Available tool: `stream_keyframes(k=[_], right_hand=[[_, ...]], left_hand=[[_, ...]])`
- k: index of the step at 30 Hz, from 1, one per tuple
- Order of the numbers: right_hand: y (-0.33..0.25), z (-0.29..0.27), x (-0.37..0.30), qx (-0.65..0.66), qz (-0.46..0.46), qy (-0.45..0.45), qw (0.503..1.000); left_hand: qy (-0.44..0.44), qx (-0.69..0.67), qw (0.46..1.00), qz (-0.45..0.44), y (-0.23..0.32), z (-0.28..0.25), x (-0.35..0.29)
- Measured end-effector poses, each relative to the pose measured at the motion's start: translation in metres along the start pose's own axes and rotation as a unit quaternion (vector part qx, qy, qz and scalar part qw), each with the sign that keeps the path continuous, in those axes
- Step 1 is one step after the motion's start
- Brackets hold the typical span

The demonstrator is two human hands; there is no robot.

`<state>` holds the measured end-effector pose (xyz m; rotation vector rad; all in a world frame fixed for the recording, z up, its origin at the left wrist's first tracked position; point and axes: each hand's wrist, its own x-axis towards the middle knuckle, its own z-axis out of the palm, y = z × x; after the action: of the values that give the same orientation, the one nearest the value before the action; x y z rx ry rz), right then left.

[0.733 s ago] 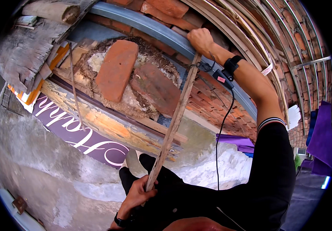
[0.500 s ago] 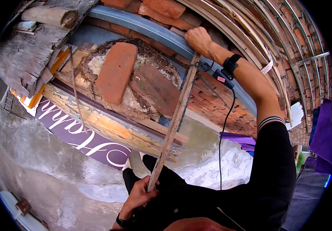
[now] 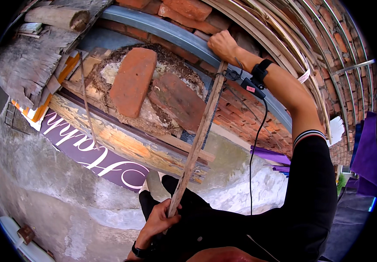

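Observation:
My left hand, low in the view, is wrapped round the near end of a long, narrow wooden strip. The strip slants up and away to the right, its far end reaching just under my right wrist. Up at the grey metal rail, my right hand is closed in a fist, knuckles up. Whatever lies inside those fingers is hidden. A small black device with a cable hangs by my right wristband. Left of the strip lie an orange brick and a darker brick.
Weathered planks run below the bricks, with a purple lettered sheet under them. At the far left, a log piece rests on a worn grey board. Thin wooden strips lie along the rail's far right side.

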<state>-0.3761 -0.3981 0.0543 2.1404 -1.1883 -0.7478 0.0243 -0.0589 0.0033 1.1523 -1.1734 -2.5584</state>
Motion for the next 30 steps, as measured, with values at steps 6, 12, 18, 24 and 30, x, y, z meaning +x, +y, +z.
stream_keyframes(k=[6,12,18,24,30], right_hand=[[0.007,0.005,0.004,0.003,-0.058,0.013,0.998],[0.011,0.002,0.000,0.064,0.004,0.000,0.998],[0.012,-0.001,-0.003,0.057,-0.008,0.028,0.998],[0.012,-0.010,-0.003,0.053,-0.048,0.019,0.997],[0.011,-0.007,-0.020,0.080,0.120,0.011,0.989]], left_hand=[[0.005,0.008,1.000,0.001,-0.003,0.002,0.001],[0.006,0.016,1.000,-0.011,0.000,0.007,-0.001],[0.002,0.030,1.000,0.004,-0.002,0.008,0.002],[0.006,0.022,1.000,-0.003,0.000,0.010,0.000],[-0.006,0.002,1.000,0.004,-0.006,0.008,0.002]])
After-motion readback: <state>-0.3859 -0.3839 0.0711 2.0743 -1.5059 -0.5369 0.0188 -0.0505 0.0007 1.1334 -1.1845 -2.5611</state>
